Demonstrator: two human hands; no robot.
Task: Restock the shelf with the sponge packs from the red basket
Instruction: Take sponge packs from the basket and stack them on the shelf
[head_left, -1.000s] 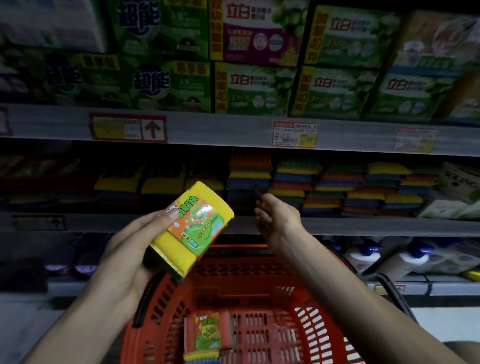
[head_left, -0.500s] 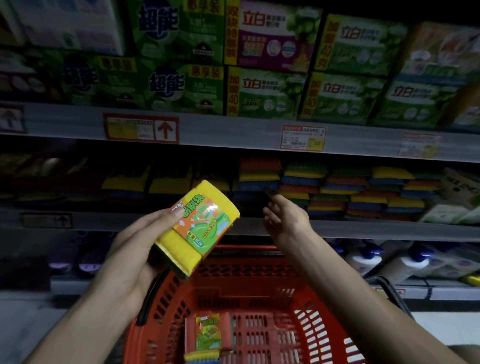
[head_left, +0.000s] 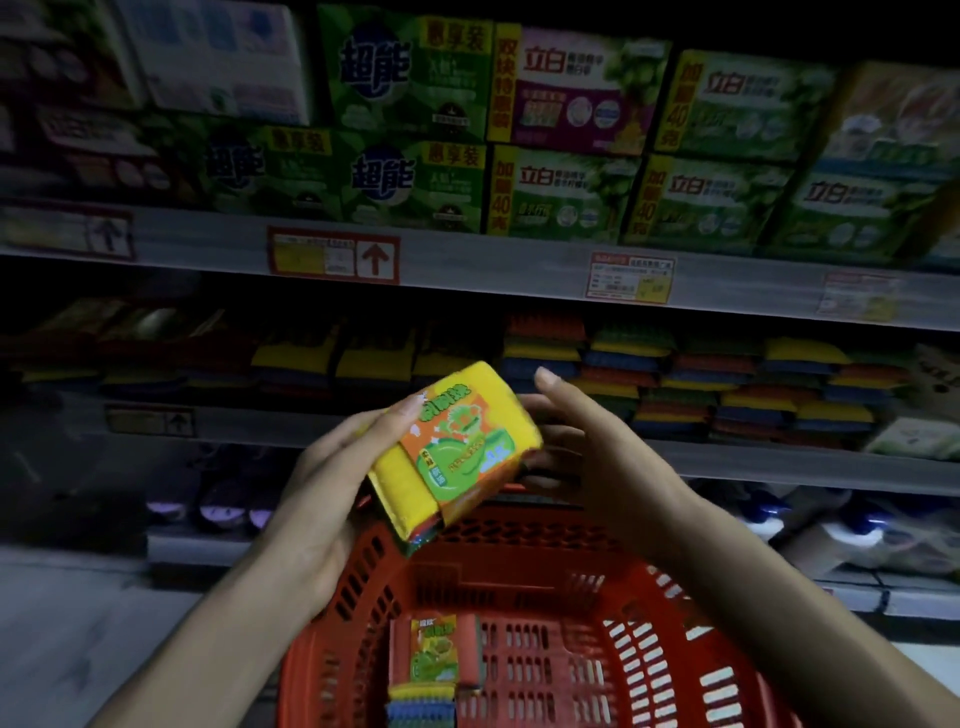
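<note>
Below the grip, two sponge packs (head_left: 435, 660) lie in the red basket (head_left: 524, 566), while the left hand (head_left: 332, 493) clasps one yellow pack (head_left: 452, 447), the right hand (head_left: 582, 447) spread against it, before dim stocked shelves (head_left: 519, 275).

The middle shelf (head_left: 727, 462) carries stacked sponge packs (head_left: 670, 384) — tallest toward its right end; the upper shelf (head_left: 493, 265) bears green soap boxes (head_left: 566, 195) along its front edge.

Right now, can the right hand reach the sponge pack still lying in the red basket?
Probably yes: the right hand only steadies the held pack, and the sponge pack lies uncovered in the open red basket below.
</note>
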